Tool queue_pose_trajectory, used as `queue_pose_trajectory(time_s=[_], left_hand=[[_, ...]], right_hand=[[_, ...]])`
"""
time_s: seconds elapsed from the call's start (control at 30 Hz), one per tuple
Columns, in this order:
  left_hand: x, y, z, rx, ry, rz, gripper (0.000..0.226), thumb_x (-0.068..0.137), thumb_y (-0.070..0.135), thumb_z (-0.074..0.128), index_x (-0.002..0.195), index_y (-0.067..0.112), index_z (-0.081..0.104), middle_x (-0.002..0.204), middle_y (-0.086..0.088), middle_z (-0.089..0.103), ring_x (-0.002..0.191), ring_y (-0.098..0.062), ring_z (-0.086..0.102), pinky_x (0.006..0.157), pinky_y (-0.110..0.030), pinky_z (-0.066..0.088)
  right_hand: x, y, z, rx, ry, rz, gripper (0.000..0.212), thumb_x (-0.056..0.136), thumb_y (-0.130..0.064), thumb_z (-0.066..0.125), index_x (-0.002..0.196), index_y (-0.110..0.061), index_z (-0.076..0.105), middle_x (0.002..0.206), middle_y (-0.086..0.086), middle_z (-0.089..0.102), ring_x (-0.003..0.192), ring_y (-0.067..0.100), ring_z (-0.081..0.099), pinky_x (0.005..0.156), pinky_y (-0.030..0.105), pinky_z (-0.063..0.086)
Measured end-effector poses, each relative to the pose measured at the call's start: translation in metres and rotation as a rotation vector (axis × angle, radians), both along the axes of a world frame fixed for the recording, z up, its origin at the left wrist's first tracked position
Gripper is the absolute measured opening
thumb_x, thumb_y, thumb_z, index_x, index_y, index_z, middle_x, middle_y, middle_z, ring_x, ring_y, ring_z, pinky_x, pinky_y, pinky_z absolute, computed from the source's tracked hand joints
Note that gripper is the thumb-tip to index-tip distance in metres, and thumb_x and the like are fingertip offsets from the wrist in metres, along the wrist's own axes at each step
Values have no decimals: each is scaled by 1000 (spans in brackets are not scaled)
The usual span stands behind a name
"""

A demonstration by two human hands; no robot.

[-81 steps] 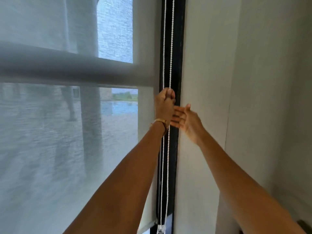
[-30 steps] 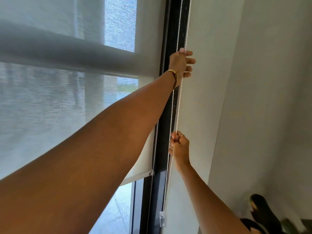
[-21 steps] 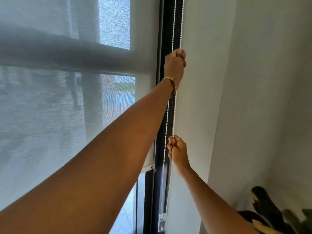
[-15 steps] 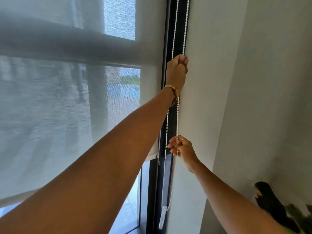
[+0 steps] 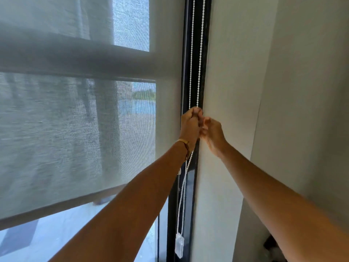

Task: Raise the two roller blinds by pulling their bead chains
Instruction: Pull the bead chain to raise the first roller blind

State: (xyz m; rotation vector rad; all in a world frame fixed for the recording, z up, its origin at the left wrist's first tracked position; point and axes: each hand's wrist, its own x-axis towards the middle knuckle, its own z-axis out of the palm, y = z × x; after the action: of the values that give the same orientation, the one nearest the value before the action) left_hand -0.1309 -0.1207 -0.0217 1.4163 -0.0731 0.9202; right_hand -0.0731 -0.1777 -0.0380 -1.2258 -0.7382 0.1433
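A sheer grey roller blind covers most of the window, its bottom bar slanting across the lower left with bare glass under it. Two strands of white bead chain hang along the black window frame and end in a clear plastic weight. My left hand, with a bracelet at the wrist, is fisted on the chain at mid-height. My right hand sits just beside it, touching it, fingers curled towards the chain. Its fingertips are hidden behind the left hand.
A plain pale wall stands right of the frame, with a corner further right. A dark object lies low at the bottom right. Through the blind I see outdoor pillars and a horizontal beam.
My left hand has come down from high on the chain to mid-height, still gripping it. My right hand loosened its lower hold and rose beside the left. The blind's bottom bar sits higher.
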Motion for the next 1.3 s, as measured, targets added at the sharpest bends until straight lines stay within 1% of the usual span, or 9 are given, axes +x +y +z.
queue_pose_trajectory(time_s=[0.2,0.3,0.47,0.53,0.63,0.83,0.93,1.13,1.3], left_hand=[[5,-2,-43,5,86,-51,38,89,0,24,61,19,41,53,3,30,38,-2,25,36,-14,19],[5,2,-67,20,108,-49,40,92,3,24,61,20,42,52,3,31,40,-2,27,39,-15,23],[6,12,-104,18,180,-3,40,96,7,28,61,20,42,54,3,34,47,-5,30,48,-17,27],[8,16,-117,4,196,20,41,96,7,30,60,19,42,53,4,34,47,-4,32,49,-15,30],[10,21,-135,3,221,20,41,93,-1,29,59,18,41,53,3,34,44,-3,31,45,-13,28],[7,34,-194,-66,367,-86,42,80,-12,24,60,18,46,52,3,41,48,-11,36,43,-19,28],[0,38,-212,-60,475,-148,34,73,-9,31,65,16,53,55,1,56,59,-20,55,53,-25,41],[5,48,-185,9,542,-219,40,100,32,32,104,11,66,85,5,75,91,-20,66,87,-38,49],[30,52,-85,47,380,-188,42,99,37,25,98,15,61,94,-6,69,93,-26,64,87,-40,51]], right_hand=[[2,10,81,94,-73,40,39,102,-22,28,108,0,60,91,12,68,82,25,68,78,35,58],[-3,17,110,150,-79,79,39,102,-24,27,100,-5,61,87,11,68,73,21,69,69,33,61],[-1,31,130,92,-113,-26,35,100,-16,27,113,-3,57,84,10,67,64,18,65,56,27,56],[1,36,127,79,-178,-89,33,97,-9,26,105,-8,58,72,4,61,46,8,50,44,22,42],[5,49,106,55,-333,-205,35,92,-3,27,79,-18,55,60,-3,42,47,7,31,48,24,26],[17,61,31,31,-364,-275,30,87,-5,32,64,-22,41,60,-2,37,54,10,32,55,26,27],[17,59,1,44,-337,-246,29,91,-8,36,65,-21,42,59,-4,36,53,8,31,55,23,27],[13,47,-8,53,-320,-275,37,92,-6,41,67,-32,46,61,-11,41,55,0,36,54,17,31],[4,41,-10,73,-328,-354,30,94,-8,46,70,-27,49,63,-9,46,60,6,46,60,22,43]])
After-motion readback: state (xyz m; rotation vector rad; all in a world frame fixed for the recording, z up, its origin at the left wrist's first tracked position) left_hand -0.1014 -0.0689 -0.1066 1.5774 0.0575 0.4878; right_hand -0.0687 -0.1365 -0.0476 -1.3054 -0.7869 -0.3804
